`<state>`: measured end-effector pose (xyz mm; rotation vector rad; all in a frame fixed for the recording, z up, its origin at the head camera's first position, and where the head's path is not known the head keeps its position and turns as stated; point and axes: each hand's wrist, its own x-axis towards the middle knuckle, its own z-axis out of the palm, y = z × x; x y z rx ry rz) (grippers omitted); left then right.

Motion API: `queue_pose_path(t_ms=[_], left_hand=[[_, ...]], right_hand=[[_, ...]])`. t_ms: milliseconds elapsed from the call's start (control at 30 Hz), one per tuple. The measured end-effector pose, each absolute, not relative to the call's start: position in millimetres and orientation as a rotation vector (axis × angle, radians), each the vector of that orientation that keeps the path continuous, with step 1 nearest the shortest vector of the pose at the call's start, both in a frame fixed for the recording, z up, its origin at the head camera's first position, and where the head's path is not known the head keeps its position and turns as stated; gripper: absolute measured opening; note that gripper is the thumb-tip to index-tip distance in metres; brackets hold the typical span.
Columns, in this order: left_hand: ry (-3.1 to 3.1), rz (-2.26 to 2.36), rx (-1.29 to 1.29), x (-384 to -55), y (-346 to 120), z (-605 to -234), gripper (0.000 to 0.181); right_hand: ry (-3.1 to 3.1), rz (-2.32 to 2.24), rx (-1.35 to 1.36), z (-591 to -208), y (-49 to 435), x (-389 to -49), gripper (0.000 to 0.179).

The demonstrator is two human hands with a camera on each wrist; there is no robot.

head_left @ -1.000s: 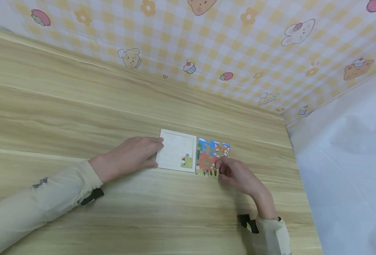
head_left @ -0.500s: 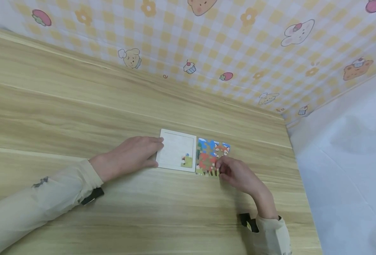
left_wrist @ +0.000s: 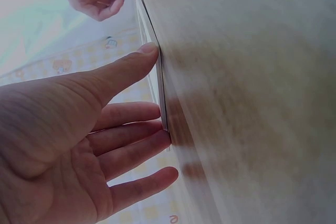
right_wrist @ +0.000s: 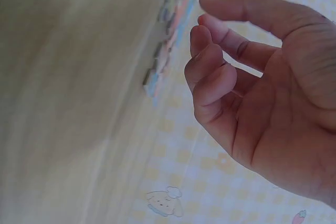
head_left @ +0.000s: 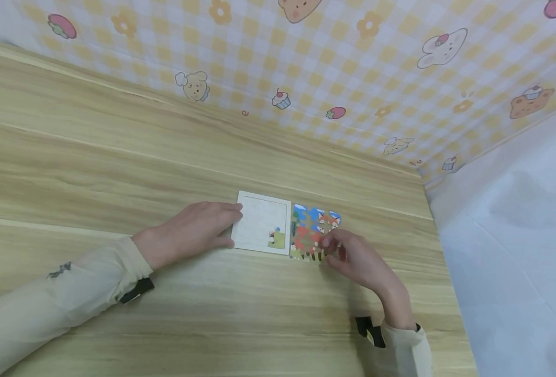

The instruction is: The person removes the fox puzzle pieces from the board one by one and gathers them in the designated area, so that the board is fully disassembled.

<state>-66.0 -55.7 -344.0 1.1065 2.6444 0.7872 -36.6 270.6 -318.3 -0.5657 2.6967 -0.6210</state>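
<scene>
My left hand [head_left: 190, 230] rests against the left edge of a shallow white puzzle tray [head_left: 256, 217], its fingers fairly straight and touching the rim. One green jigsaw piece [head_left: 277, 240] lies in the tray's lower right corner. Just right of the tray, several fox-picture jigsaw pieces [head_left: 308, 230] lie close together on the table. Over their lower right side hovers my right hand [head_left: 358, 259], its fingers loosely bent. In the right wrist view a gap shows between thumb [right_wrist: 226, 6] and index finger, with nothing held. Its fingers hide part of the picture in the head view.
The wood-grain tabletop [head_left: 165, 324] stretches around the tray. A yellow checked cloth [head_left: 259, 63] with cartoon prints stands along the back. White sheeting [head_left: 509, 235] lies beyond the table's right edge.
My right thumb and index finger have spread apart and the hand has shifted slightly right. The lower right fox pieces sit more evenly in line. My left hand and the tray have stayed put.
</scene>
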Motion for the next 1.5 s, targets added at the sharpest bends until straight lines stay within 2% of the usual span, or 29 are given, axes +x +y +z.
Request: queue_pose_path(t_ms=[233, 567, 867, 1133, 1500], left_hand=[[2.643, 0.786, 1.104, -67, -55, -344, 0.02], [2.653, 0.777, 1.089, -66, -54, -343, 0.021], [2.656, 0.766, 1.093, -66, -55, -344, 0.03], [2.674, 0.746, 1.109, -66, -55, -344, 0.035], [2.65, 0.767, 1.102, -67, -55, -344, 0.031]], right_hand=[[2.718, -0.6, -0.627, -314, 249, -37, 0.018], [2.732, -0.535, -0.825, -321, 207, -47, 0.033], [2.734, -0.399, -0.746, -324, 193, -53, 0.042], [2.705, -0.446, -0.711, -324, 191, -54, 0.04], [2.692, -0.501, -0.674, -323, 188, -54, 0.045]])
